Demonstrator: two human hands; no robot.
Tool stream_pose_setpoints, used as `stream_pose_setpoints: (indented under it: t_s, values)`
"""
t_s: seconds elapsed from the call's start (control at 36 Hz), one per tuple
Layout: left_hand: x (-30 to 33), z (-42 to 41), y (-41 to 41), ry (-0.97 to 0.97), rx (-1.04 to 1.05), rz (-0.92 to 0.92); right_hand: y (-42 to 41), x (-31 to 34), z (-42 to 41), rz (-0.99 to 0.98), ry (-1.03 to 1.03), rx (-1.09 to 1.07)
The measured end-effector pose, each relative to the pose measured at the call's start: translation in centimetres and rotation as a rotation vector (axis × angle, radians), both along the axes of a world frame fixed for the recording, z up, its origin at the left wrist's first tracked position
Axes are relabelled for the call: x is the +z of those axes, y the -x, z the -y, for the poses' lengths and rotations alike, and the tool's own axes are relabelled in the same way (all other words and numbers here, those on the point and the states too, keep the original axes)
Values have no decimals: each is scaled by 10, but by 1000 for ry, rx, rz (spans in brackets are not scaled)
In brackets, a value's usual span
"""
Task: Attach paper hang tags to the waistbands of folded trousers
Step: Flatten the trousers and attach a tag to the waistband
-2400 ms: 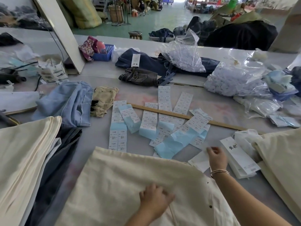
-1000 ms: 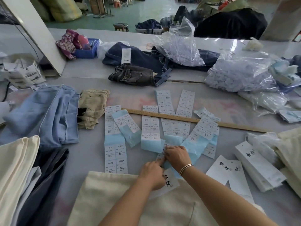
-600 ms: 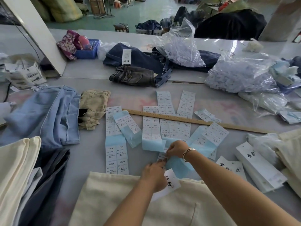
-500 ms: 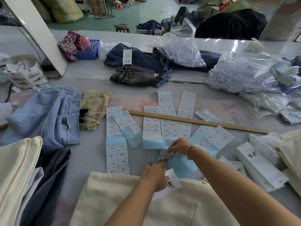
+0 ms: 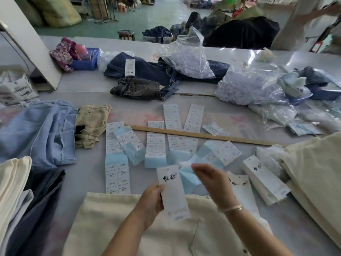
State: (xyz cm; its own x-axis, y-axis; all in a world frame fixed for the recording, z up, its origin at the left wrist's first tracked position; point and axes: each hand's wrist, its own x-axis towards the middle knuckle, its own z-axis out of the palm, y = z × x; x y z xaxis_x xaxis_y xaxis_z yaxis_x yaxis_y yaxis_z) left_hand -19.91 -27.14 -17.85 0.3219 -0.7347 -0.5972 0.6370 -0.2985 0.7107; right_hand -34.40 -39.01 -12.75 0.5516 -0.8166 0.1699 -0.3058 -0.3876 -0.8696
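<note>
1. The left hand point(image 5: 152, 199) is now holding the hang tag point(image 5: 172, 191) raised above the cream trousers point(image 5: 129, 224), fingers pinching its left edge; earlier it lay lower.
2. The right hand point(image 5: 212, 179), blurred, is leaving the sticker sheets point(image 5: 217, 154), apparently pinching one; sticking comes next.
3. Far left, a blue bin point(image 5: 86, 61) is holding patterned fabric.

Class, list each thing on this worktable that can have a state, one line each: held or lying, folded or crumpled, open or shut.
Left hand: grips the hang tag.
Hang tag: held upright, printed side up.
Right hand: blurred, raised beside the tag; grip unclear.
Cream trousers: lying flat under the hands.
Tag stack: lying on the table.
Wooden ruler: lying flat across sticker sheets.
Khaki garment: crumpled.
</note>
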Motion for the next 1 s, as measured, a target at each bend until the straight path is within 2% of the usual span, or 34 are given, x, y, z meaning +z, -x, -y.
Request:
stream_pose_setpoints:
  t_s: [0.06, 0.17, 0.39, 0.5, 0.61, 0.72, 0.78, 0.83, 0.92, 1.0]
  values:
    - [10, -2, 16, 25, 22, -119, 12, -7, -32, -44, 207, 114]
    - [23, -7, 37, 86, 19, -238, 35, -14, -63, -125, 420, 171]
    - [37, -9, 63, 72, -13, -267, 65, -18, -62, -183, 631, 137]
    - [40, -9, 80, 49, -64, -174, 80, -17, -60, -292, 639, 124]
    - [38, -4, 102, -39, -58, -56, 98, -12, -60, -391, 652, 248]
    - [37, 4, 118, -69, 14, -146, 128, -6, -50, -674, 619, 434]
    - [37, 9, 122, -70, 37, -197, 146, -11, -41, -691, 490, 557]
    - [37, 14, 122, -86, 93, -239, 163, -14, -31, -654, 526, 604]
    - [35, 22, 118, -117, 161, -212, 183, -11, 0, -560, 519, 403]
    - [32, 26, 116, -122, 166, -143, 191, -1, 57, -447, 296, -6]
